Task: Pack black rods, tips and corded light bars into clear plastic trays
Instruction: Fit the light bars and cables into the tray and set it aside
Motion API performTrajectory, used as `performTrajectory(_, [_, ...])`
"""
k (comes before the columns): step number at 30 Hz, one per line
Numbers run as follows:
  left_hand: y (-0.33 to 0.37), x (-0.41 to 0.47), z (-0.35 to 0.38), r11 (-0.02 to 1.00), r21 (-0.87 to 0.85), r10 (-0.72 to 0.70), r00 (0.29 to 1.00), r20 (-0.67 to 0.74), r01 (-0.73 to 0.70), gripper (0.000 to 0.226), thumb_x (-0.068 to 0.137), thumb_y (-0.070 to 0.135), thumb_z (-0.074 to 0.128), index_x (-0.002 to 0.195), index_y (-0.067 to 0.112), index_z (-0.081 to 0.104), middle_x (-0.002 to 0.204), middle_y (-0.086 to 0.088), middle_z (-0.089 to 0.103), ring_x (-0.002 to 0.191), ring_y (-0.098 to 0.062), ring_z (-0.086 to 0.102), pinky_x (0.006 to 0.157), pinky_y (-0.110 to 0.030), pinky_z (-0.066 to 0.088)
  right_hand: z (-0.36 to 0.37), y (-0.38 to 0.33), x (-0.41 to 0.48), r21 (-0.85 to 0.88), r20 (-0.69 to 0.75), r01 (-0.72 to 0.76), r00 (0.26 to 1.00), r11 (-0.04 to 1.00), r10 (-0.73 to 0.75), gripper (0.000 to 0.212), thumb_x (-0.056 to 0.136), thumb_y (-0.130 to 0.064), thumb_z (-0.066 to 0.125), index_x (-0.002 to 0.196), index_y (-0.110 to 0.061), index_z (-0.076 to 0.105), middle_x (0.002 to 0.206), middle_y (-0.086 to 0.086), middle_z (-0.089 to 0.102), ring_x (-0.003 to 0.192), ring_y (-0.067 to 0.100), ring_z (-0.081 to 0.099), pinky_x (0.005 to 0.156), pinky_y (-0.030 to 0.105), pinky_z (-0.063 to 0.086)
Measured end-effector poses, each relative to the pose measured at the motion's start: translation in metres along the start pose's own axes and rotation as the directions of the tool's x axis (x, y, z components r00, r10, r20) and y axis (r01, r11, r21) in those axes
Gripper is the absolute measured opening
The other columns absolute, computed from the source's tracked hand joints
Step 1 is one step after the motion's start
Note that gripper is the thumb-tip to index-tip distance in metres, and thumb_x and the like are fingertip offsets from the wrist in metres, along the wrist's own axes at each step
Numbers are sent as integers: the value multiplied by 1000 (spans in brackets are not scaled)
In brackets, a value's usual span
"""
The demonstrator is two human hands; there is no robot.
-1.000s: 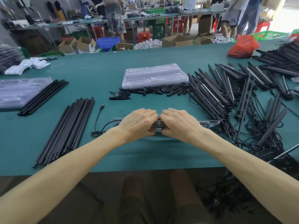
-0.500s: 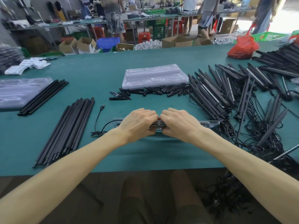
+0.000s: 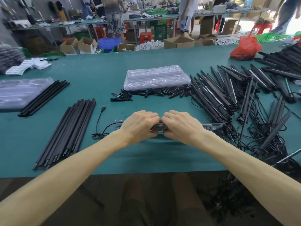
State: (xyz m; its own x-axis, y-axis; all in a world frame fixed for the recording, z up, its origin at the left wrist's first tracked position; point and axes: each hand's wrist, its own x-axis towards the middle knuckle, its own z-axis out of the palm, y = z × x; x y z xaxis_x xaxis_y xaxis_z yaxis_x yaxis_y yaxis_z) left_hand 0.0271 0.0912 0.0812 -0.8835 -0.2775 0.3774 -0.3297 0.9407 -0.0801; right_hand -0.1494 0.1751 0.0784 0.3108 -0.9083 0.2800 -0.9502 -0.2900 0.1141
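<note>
At frame centre on the bench, the clear tray runs left-to-right beneath the left hand and right hand, which meet at its middle, equally near, fingers curled and clamped around it.

Table cover: matt green, cloth-like. Trays at 12 o'clock: clear glossy plastic, ribbed. Tray at centre: same clear plastic. Rods at 9 o'clock: smooth matt black, material unclear. Tips at 12: black, slight sheen. Bars at 3 o'clock: black, semi-matt; cords thin, black. Bag at 1 o'clock: red glossy plastic, crinkled. Boxes at 11 o'clock: matt brown cardboard.
</note>
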Motion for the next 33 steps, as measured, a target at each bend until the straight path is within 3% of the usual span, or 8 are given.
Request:
performTrajectory(6, [4, -4, 7, 999, 50, 10, 1000, 9, -10, 26, 91, 30, 69, 92, 5, 66, 85, -9, 62, 75, -27, 58, 70, -39, 48, 5, -5, -4, 25, 9, -20, 1000, 999, 19, 19, 88, -25, 66, 95, -9, 58, 95, 6, 59, 93, 26, 54, 65, 36, 39])
performTrajectory(11, [10, -9, 9, 992, 105, 85, 993, -84, -77, 13, 84, 15, 76, 81, 7, 66, 74, -7, 61, 65, -27, 59, 60, -38, 50, 3, -10, -12, 75, -55, -23, 998, 997, 27, 15, 79, -9, 73, 84, -6, 59, 83, 8, 58, 80, 29, 56, 60, 39, 46])
performTrajectory(14, [8, -12, 11, 984, 139, 127, 985, -116, -110, 13, 86, 17, 73, 81, 7, 67, 75, -6, 62, 64, -26, 59, 59, -37, 50, 5, -9, -16, 66, -33, -11, 999, 998, 14, 11, 93, -18, 64, 97, -8, 60, 95, 6, 57, 90, 26, 53, 75, 40, 50])
performTrajectory(18, [0, -21, 12, 975, 164, 172, 977, -126, -150, 15, 94, 19, 64, 88, 7, 69, 82, -5, 65, 69, -26, 60, 63, -38, 50, -2, -2, -31, 81, 10, -50, 999, 995, 49, 41, 90, -44, 69, 115, -13, 59, 107, 1, 56, 98, 23, 52, 86, 37, 48])
performTrajectory(23, [-14, -40, 14, 977, 139, 180, 972, -151, -160, 15, 98, 19, 63, 95, 6, 71, 91, -6, 67, 74, -25, 62, 67, -39, 52, -5, 25, -62, 73, 273, -202, 946, 977, 176, 72, 81, -72, 61, 133, -24, 47, 127, -9, 48, 112, 16, 46, 96, 31, 42])
performTrajectory(27, [-20, -52, 17, 974, 150, 194, 969, -154, -171, 15, 100, 18, 61, 97, 6, 70, 95, -5, 68, 78, -24, 63, 70, -38, 51, -11, 36, -88, 571, 393, -443, 887, 691, 244, 84, 70, -91, 47, 136, -39, 50, 134, -23, 50, 123, -8, 44, 101, 17, 33])
performTrajectory(30, [-21, -54, 16, 975, 139, 194, 965, -175, -171, 17, 100, 16, 58, 99, 5, 70, 98, -6, 68, 80, -25, 64, 71, -39, 52, -8, 38, -98, 716, 355, -521, 844, 464, 401, 60, 80, -85, 36, 121, -46, 56, 131, -24, 55, 124, -10, 48, 101, 18, 36])
performTrajectory(33, [-24, -49, 11, 982, 126, 168, 957, -238, -141, 27, 105, 19, 49, 97, 5, 71, 98, -5, 69, 81, -25, 65, 71, -38, 51, -4, 41, -104, 848, 410, -528, 691, 30, 595, 64, 82, -69, 54, 132, -29, 55, 136, -16, 55, 116, -11, 54, 95, 20, 46])
